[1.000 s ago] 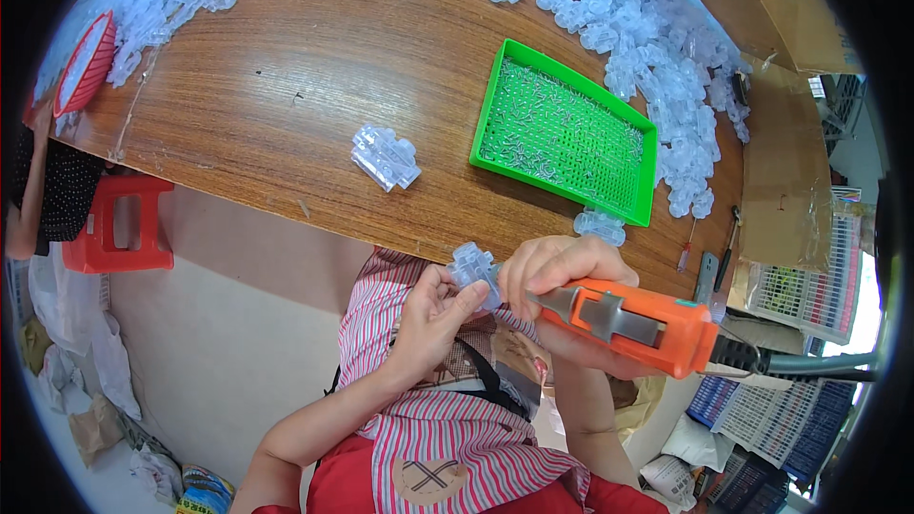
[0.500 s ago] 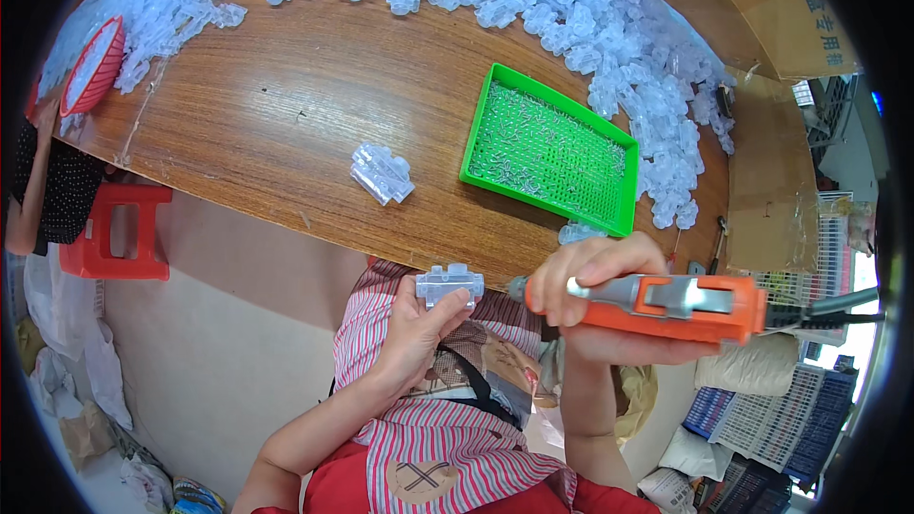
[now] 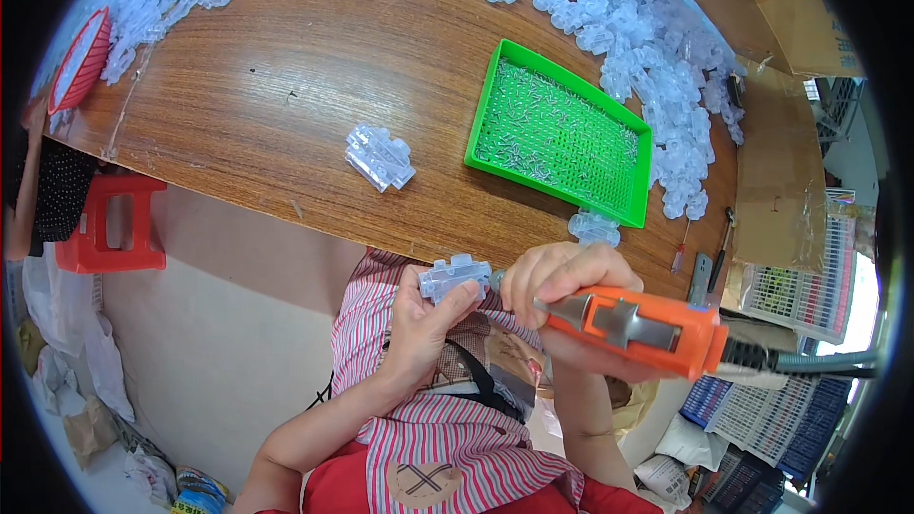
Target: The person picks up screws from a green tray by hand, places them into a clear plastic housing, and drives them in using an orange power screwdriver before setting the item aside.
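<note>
Over my lap, just off the table's near edge, my left hand is closed on a clear plastic part, its thumb across the front. My right hand grips an orange electric screwdriver held sideways. The screwdriver's tip points left and meets the right end of the plastic part; the exact contact is too small to make out. A similar clear plastic part lies on the wooden table beyond my left hand. Right of it is a green tray holding many small metal screws.
Heaps of clear plastic parts line the table's far and right sides. At left stand a red basket and a red stool beside another person's arm. A cardboard wall bounds the right; the screwdriver's cable runs off there.
My right hand has brought the screwdriver left, so its tip now reaches the plastic part. The screwdriver's rear end has swung lower. My left hand has tilted the part slightly.
</note>
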`<state>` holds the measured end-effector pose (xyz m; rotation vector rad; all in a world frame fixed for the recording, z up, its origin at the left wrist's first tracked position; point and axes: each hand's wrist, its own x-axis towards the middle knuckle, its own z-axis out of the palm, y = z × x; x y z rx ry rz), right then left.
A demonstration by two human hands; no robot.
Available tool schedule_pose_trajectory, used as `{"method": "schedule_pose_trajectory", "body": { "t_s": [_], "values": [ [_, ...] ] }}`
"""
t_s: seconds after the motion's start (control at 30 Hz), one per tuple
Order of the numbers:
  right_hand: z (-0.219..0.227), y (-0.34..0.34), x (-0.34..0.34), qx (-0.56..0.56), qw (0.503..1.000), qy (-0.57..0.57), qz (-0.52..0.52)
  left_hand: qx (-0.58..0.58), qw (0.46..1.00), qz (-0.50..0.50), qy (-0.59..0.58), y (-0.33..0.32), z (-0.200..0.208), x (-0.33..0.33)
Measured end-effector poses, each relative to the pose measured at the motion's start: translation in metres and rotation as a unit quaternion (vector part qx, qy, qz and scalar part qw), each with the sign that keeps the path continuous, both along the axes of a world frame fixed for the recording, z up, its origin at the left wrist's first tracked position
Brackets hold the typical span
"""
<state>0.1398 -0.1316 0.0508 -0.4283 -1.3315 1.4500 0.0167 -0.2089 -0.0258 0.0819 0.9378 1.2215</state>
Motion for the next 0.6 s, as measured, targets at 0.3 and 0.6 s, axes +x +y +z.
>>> {"method": "schedule_pose_trajectory", "body": {
  "t_s": [0.3,0.6],
  "values": [
    [-0.005,0.007,0.001,-0.003,0.997,-0.039,0.063,0.036,0.999,0.011,0.017,0.003,-0.001,0.000],
    [0.014,0.016,-0.001,-0.041,0.996,0.083,-0.016,0.029,0.994,-0.054,0.093,0.010,0.012,-0.008]
  ]
}}
